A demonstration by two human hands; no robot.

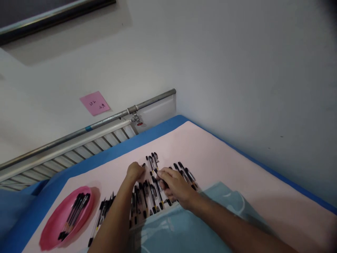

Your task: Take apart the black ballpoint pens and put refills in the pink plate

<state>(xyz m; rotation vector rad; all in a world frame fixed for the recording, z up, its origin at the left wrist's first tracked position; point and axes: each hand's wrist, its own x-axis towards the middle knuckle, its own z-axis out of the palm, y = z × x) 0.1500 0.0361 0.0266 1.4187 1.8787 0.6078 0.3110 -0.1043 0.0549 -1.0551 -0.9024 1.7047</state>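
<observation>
My left hand (135, 171) is closed just left of the pen rows, and a small black cap-like end (143, 164) sticks out past its fingertips. What else it grips is hidden. My right hand (172, 183) pinches a clear pen (152, 163) with black ends, which points up and left over a small group of pens (148, 166). Below the hands lie several clear-barrelled pens (144, 200) with black caps, side by side, partly behind my left forearm. More pens (187, 175) lie to the right of my right hand.
A pink bowl (44, 233) on the left holds several pens (74, 215). Other pens (101, 214) lie between it and my left arm. Light blue cloth (181, 232) covers the near edge of the pink-topped table (210, 154). A radiator (86, 149), pipe and walls stand behind.
</observation>
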